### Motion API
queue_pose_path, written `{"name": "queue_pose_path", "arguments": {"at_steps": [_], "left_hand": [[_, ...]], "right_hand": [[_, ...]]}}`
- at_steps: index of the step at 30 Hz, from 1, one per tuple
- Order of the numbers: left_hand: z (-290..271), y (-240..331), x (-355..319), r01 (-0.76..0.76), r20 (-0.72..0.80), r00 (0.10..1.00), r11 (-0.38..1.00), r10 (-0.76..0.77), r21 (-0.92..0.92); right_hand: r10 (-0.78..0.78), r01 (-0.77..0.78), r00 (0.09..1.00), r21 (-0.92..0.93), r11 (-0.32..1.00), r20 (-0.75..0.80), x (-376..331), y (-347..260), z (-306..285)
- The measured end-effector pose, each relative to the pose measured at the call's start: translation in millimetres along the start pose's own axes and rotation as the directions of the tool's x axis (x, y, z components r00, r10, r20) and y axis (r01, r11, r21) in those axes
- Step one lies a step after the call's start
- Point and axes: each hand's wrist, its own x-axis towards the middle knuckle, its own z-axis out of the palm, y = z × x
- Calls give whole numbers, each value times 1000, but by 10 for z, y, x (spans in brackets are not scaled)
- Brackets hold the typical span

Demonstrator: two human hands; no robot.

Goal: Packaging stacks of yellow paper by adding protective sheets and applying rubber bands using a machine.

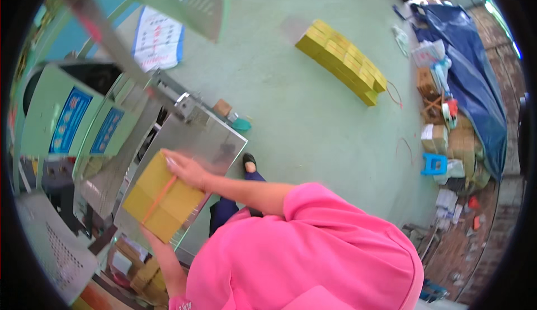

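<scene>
A yellow bundle (150, 191), made of block-like packs with an orange band across it, is over the metal tabletop (196, 144) at the left. My right hand (187, 170) grips its far right side, fingers lying over the corner. At the near edge, by the end of the band, my left hand (153, 237) holds it from below. Most of the left fingers are hidden by the bundle. Whether the bundle rests on the tabletop or is lifted, I cannot tell.
A machine with light green panels (67, 111) and a metal arm (120, 52) stands at the left. Stacked yellow packs (341, 58) form a row on the green floor (335, 142). Cartons (462, 145), a blue stool (434, 164) and a blue tarpaulin (467, 69) line the right.
</scene>
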Motion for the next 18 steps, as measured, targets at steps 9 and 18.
{"name": "queue_pose_path", "arguments": {"at_steps": [9,18], "left_hand": [[1969,245,-652,172,264,945,980,-193,100],[4633,-841,-1579,161,517,771,899,-372,407]], "right_hand": [[-26,205,925,442,873,-378,-1437,339,-1507],[178,365,758,635,681,-627,-3563,525,-3816]]}}
